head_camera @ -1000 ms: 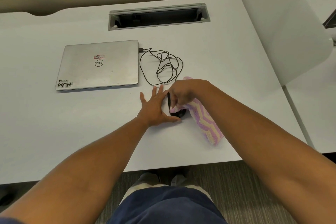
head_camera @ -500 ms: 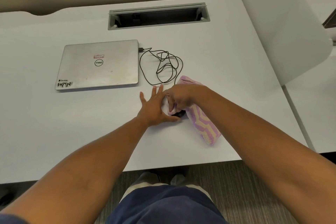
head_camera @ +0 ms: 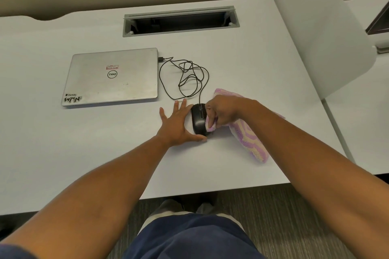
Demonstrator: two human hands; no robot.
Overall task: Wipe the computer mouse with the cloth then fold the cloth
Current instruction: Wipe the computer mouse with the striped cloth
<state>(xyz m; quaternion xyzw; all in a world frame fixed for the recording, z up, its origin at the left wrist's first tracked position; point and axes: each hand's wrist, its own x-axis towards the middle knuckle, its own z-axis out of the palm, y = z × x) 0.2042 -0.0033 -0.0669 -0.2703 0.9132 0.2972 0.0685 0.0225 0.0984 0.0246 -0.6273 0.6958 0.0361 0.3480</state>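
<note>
The mouse (head_camera: 198, 119) sits on the desk (head_camera: 63, 153) just in front of me, near the front edge, its top bare and facing up, so I can work along its side. My left hand (head_camera: 176, 123) lies flat beside it with the fingers spread straight, the thumb running along the mouse's near end; it holds nothing and, I'd say, is there as a stop so the mouse doesn't slide away under the rubbing. My right hand (head_camera: 221, 113) has its fingers curled round a bunched part of the cloth (head_camera: 248, 139), pressing that wad against the mouse's right side, while the rest of the pink-and-cream cloth trails loose under my forearm. The cord (head_camera: 185, 78) loops slackly back to the closed laptop (head_camera: 112, 76), leaving the mouse free to be nudged. Folding hasn't begun.
</note>
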